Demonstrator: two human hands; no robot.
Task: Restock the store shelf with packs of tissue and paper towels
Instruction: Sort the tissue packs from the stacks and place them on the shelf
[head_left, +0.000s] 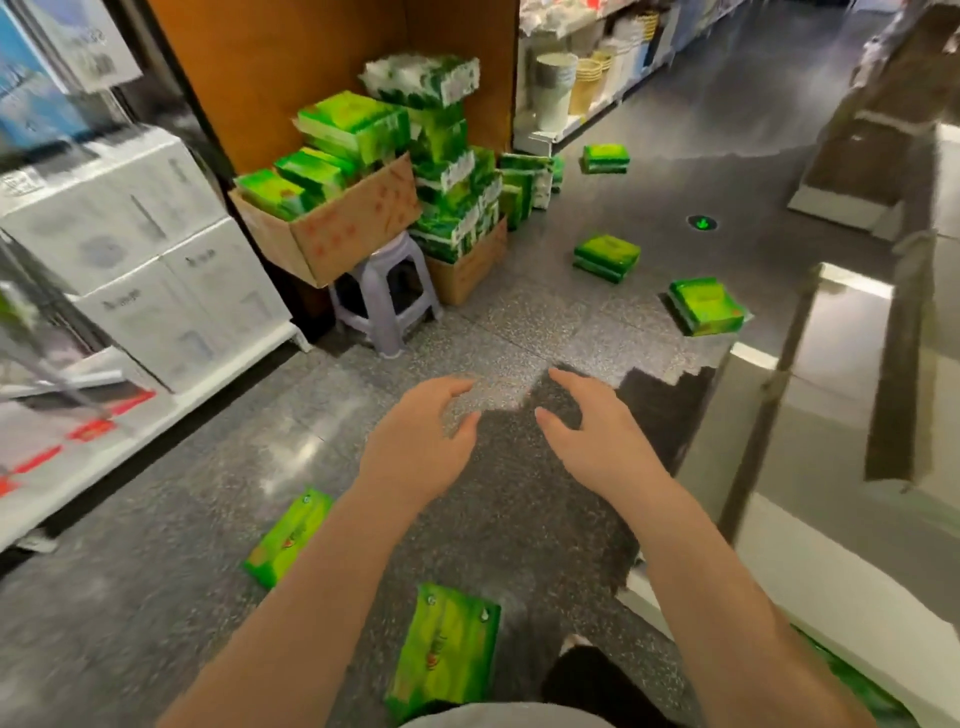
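Far left: white shelf unit (171, 405) stocked with white boxed goods (130, 223), red price tags along its lower rail; detail blurred. Next right: open cardboard box (337, 228) filled with green tissue packs (311, 171), set tilted on a pale plastic stool (382, 296) against an orange-brown panel. Just beside it, a second carton (467, 267) on the floor, piled high with green-and-white packs (457, 202), one white-and-green bundle (421, 78) on top. Floor, lower left of centre: one green pack (283, 540) lying flat, partly hidden by the left forearm; another green pack (444, 649) lying flat between the two forearms. Centre: left hand (421, 436) and right hand (592, 431), both held out over the speckled floor (156, 519), palms facing each other, fingers loosely spread and slightly curved, holding nothing, apart from one another. Right of centre: three loose green packs on the floor, well apart, at (605, 158), (607, 257) and (706, 306). Upper right: shelving with stacked cups and pails (556, 91). Far right: reflective glass or metal panel (831, 415), contents unclear.
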